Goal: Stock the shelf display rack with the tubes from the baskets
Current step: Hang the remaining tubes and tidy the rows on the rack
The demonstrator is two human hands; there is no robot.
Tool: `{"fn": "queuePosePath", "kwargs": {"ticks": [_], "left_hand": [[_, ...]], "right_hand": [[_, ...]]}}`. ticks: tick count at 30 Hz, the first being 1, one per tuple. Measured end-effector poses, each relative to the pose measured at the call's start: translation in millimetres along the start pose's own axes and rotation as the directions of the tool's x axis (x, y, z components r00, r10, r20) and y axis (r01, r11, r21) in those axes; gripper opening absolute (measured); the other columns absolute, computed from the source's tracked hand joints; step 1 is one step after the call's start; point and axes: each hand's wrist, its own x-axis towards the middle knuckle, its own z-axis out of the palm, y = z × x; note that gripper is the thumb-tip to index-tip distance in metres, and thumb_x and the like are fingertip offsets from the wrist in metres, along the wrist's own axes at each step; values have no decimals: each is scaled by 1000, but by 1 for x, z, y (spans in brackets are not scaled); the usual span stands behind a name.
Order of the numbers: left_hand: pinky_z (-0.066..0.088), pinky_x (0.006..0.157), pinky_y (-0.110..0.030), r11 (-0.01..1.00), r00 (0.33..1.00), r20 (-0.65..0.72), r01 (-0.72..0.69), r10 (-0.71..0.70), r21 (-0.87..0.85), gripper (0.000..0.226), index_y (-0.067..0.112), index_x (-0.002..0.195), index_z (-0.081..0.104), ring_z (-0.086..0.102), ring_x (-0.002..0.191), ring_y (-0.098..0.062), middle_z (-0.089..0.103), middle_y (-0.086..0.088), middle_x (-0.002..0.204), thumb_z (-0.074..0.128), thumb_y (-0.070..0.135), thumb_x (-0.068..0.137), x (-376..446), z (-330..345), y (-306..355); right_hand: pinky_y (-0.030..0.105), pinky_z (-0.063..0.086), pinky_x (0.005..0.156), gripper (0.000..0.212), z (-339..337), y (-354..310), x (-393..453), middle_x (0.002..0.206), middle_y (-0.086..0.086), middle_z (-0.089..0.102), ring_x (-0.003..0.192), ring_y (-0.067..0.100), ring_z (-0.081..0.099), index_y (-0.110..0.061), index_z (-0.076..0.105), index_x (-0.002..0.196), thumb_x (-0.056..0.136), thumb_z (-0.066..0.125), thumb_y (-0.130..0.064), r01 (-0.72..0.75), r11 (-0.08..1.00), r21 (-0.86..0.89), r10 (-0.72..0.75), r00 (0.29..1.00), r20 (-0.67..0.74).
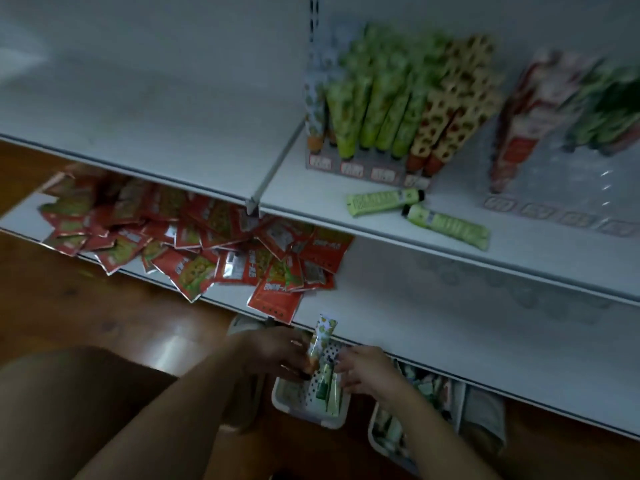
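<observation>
Left hand grip (277,355) is clamped on a white tube with green and orange print (320,341) above the white plastic basket (304,415) at 6 o'clock, while the right hand (363,374) reaches in with fingers curled, state unclear.

Green and spotted tubes (398,109) stand caps-down in a display rack (367,169) on the upper shelf, two green tubes (384,201) lying loose before it. Below, a patterned tube (322,336) sticks up over a white basket (304,415); a second basket (381,441) sits just beside.
</observation>
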Motion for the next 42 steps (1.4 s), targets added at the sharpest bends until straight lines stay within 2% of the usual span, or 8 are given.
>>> {"fn": "queuePosePath", "kwargs": {"ticks": [7,18,22,27,30,33,37,42], "left_hand": [[57,82,-30,964,973,35,-229,226,134,24,5,111,56,68,96,-22,67,-13,102,58,-7,91,-81,29,61],[55,74,-27,874,896,-23,-426,444,235,18,6,110,62,69,84,-18,70,-6,92,63,6,92,-136,57,106],[55,61,-27,763,675,-361,-603,644,233,18,1,104,67,69,71,-20,72,-9,82,68,13,90,-139,50,143],[58,59,-32,700,362,-660,-616,659,361,22,-2,101,68,71,65,-26,71,-15,80,74,12,85,-125,41,203],[61,67,-41,690,264,-690,-559,674,460,11,5,90,70,70,62,-26,71,-16,81,73,14,86,-110,44,226],[59,66,-43,686,167,-698,-441,696,579,26,10,65,58,68,63,-31,69,-20,71,71,21,85,-92,46,241],[41,47,-29,669,118,-686,-392,717,632,30,6,64,61,56,50,-19,58,-7,54,71,27,83,-71,46,253],[31,48,-27,656,56,-687,-363,725,662,27,12,67,57,55,55,-20,53,-3,57,73,27,82,-52,47,255]], "right_hand": [[35,53,65,33,-5,-56,-89,93,11,72,66,24,64,-8,67,106,98,53,-37,296,903,313,-318,948,22],[29,53,59,12,-9,-107,-142,76,3,70,62,16,63,-13,69,99,96,60,-20,621,776,110,-607,783,-136],[31,52,60,11,-19,-149,-150,78,2,69,66,16,62,-17,71,92,95,61,-21,692,722,14,-673,707,-217],[38,54,67,32,-30,-201,-155,91,13,66,72,21,64,2,64,105,99,55,-29,722,675,-155,-737,645,-204],[43,56,71,39,-34,-216,-147,102,20,64,83,29,66,3,61,105,98,55,-34,711,667,-224,-745,637,-196],[46,56,70,45,-36,-218,-133,102,31,59,81,34,64,7,57,103,97,56,-37,710,652,-265,-757,625,-188],[43,55,63,47,-43,-214,-113,100,36,55,83,45,58,10,54,100,95,58,-37,721,631,-286,-776,596,-208],[38,53,61,41,-48,-212,-102,91,34,54,73,34,56,7,56,92,96,58,-34,751,617,-235,-785,571,-239]]}}
